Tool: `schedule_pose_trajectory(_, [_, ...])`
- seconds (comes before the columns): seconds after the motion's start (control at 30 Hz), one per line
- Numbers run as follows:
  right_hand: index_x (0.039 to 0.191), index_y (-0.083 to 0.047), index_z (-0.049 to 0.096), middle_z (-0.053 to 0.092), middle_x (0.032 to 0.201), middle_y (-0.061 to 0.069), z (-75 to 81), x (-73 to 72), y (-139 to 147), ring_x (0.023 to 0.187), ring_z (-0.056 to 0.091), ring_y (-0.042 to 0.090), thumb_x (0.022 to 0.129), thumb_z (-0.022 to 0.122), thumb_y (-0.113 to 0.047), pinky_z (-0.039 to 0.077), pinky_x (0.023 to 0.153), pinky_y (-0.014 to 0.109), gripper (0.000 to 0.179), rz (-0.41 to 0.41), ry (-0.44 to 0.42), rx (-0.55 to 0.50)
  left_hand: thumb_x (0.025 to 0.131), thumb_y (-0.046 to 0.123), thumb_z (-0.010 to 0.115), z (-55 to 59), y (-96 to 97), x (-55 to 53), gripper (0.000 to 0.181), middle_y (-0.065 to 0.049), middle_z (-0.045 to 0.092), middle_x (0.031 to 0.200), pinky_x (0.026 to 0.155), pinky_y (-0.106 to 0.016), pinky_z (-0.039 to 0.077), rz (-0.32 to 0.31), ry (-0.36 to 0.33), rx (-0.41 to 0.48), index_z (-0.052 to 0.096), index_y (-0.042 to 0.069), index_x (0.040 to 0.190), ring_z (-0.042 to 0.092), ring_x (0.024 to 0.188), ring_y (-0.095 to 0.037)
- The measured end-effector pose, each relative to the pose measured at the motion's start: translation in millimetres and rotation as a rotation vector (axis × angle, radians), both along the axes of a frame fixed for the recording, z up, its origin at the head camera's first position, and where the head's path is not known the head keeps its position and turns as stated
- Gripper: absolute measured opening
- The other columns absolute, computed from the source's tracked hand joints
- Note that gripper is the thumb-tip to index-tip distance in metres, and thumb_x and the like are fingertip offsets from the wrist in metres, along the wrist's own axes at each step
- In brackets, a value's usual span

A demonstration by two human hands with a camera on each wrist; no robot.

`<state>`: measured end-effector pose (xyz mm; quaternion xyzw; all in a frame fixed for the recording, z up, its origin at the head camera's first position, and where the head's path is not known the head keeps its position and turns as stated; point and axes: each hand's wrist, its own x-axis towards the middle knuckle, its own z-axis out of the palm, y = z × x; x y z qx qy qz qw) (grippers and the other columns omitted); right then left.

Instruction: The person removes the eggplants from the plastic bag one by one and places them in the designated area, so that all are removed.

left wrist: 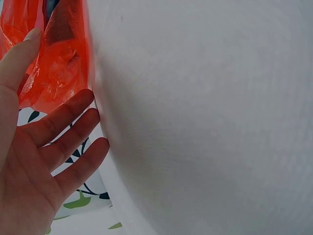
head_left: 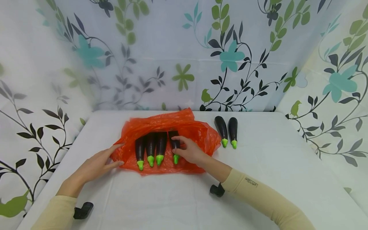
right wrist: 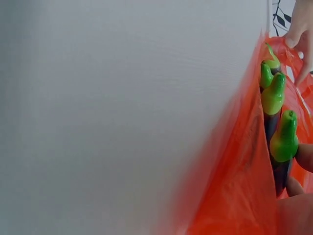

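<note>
A red plastic bag (head_left: 169, 119) lies spread on the table with its mouth facing me. Just inside, three dark eggplants (head_left: 150, 147) lie side by side, green ends toward me. My right hand (head_left: 191, 152) grips another eggplant (head_left: 175, 158) to the right of them, thumb and fingers around its body. Its green cap (right wrist: 284, 139) points out of the bag mouth in the right wrist view. At the bag's left edge, my left hand (head_left: 99, 163) touches the plastic with its fingers spread and nearly straight, as the left wrist view also shows.
Two more eggplants (head_left: 221, 127) lie to the right of the bag, near the table's back edge. White cloth covers the table (head_left: 149, 201). A leaf-patterned curtain (head_left: 184, 57) stands behind it and along both sides. Black wrist devices (head_left: 83, 210) sit under both forearms.
</note>
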<state>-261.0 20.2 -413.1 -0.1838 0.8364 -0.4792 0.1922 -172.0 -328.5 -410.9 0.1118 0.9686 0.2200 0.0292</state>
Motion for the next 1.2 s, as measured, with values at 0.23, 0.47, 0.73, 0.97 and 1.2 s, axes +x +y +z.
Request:
schedule_pose_trajectory(0.23, [0.14,-0.028,0.054,0.05,0.138,0.004,4.4,3.8,10,0.12,0.05,0.027,0.094,0.067,-0.025,0.051,0.088,0.041,0.048,0.045,0.03,0.028,0.089,0.046,0.068,-0.6,-0.5,-0.4,0.074,0.002,0.046,0.078,0.066,-0.035,0.039,0.003,-0.007,-0.008,0.038,0.01,0.147,0.046,0.076,-0.015])
schedule_pose_trajectory(0.47, [0.136,-0.032,0.055,0.051,0.134,0.004,10.0,10.8,20,0.121,0.048,0.027,0.093,0.067,-0.026,0.052,0.086,0.041,0.045,0.029,-0.019,0.016,0.09,0.045,0.068,-1.7,-0.9,-0.4,0.074,0.003,0.046,0.076,0.065,-0.035,0.039,-0.008,0.003,-0.004,0.037,0.011,0.147,0.046,0.074,-0.014])
schedule_pose_trajectory(0.73, [0.131,-0.035,0.058,0.053,0.128,0.003,14.7,25.1,40,0.118,0.051,0.027,0.092,0.069,-0.033,0.052,0.086,0.041,0.041,0.028,-0.044,-0.02,0.09,0.046,0.067,-1.3,-1.0,0.1,0.074,0.003,0.046,0.076,0.067,-0.036,0.039,-0.014,0.009,-0.003,0.037,0.012,0.148,0.047,0.076,-0.015])
schedule_pose_trajectory(0.97, [0.128,-0.032,0.058,0.053,0.123,0.005,20.4,37.6,54,0.114,0.054,0.028,0.092,0.069,-0.032,0.052,0.086,0.041,0.037,0.039,-0.034,-0.047,0.09,0.046,0.067,-0.8,-1.2,-0.1,0.073,0.003,0.046,0.076,0.067,-0.035,0.039,-0.01,0.007,-0.004,0.037,0.011,0.148,0.047,0.075,-0.014])
schedule_pose_trajectory(1.2, [0.127,-0.033,0.057,0.052,0.126,0.006,32.4,45.9,64,0.112,0.057,0.028,0.093,0.067,-0.029,0.053,0.084,0.043,0.035,0.019,-0.005,-0.041,0.09,0.046,0.067,-0.7,-1.0,-0.1,0.074,0.003,0.046,0.077,0.068,-0.036,0.039,-0.016,0.012,-0.009,0.037,0.011,0.148,0.046,0.077,-0.015])
